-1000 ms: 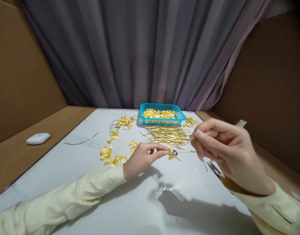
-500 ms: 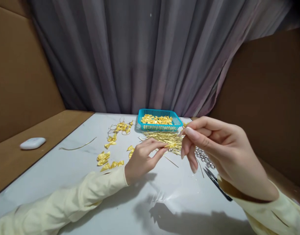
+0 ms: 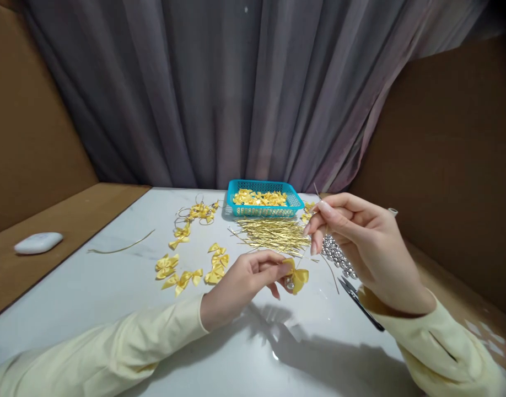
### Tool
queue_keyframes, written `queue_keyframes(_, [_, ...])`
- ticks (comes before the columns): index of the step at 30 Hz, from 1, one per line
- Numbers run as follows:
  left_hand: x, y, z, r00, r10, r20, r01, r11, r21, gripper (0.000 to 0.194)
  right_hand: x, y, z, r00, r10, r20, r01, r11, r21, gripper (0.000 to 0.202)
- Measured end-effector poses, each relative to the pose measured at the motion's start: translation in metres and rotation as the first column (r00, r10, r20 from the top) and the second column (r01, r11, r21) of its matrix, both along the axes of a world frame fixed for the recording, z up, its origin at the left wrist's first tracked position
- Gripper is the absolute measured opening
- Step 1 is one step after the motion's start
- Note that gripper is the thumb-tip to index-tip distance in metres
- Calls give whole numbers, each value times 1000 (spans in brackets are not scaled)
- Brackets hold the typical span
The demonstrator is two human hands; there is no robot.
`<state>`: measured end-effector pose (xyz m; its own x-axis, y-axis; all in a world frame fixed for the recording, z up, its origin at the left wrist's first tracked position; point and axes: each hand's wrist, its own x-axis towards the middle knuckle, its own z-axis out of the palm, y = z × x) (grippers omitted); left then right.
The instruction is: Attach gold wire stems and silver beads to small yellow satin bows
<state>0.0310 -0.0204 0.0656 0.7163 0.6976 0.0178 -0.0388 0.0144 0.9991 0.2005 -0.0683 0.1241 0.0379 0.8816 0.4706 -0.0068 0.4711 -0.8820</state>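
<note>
My left hand pinches a yellow ribbon bow between thumb and fingers, above the table. Silver bells hang at the bow's lower side; my fingers partly cover them. My right hand is raised to the right of the bow, thumb and forefinger pressed together on a thin wire whose end sticks up past the fingertips. A faint strand seems to run down from there toward the bow. Behind the hands lies a pile of gold twist ties.
A blue basket of yellow bows stands at the back. Loose bows and looped ones lie left. Silver bells and black-handled scissors lie right. One gold tie and a white case are far left.
My left hand has come lower and nearer with the bow, which now shows its loops and bells more fully. Above my right fingertips the wire end now stands out. The view has shifted slightly.
</note>
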Motion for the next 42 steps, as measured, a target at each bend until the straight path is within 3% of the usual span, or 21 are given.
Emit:
queue_keyframes(4, [0, -5, -2, 999, 26, -29, -28, 998, -56, 17, 6, 6, -6, 999, -23, -28, 22, 999, -26, 10])
queue_keyframes(15, [0, -9, -2, 992, 99, -83, -98, 995, 21, 14, 29, 1, -22, 987, -137, -84, 132, 989, -63, 7])
queue_keyframes(24, [2, -14, 3, 991, 118, -62, -118, 993, 1, 11, 34, 8, -47, 965, -250, -75, 241, 964, -115, 12])
queue_keyframes(29, [2, -14, 5, 990, 90, -105, -94, 995, -27, 14, 29, 7, -54, 978, -197, -74, 189, 976, -105, 12])
queue_keyframes(34, [3, -8, -5, 982, 74, -175, -81, 996, -31, 17, 24, 4, -45, 987, -155, -53, 152, 987, -60, 13])
queue_keyframes(42, [5, -2, -12, 978, 141, -157, -123, 985, 118, 16, 18, -5, -6, 981, -191, 27, 189, 981, 53, 9])
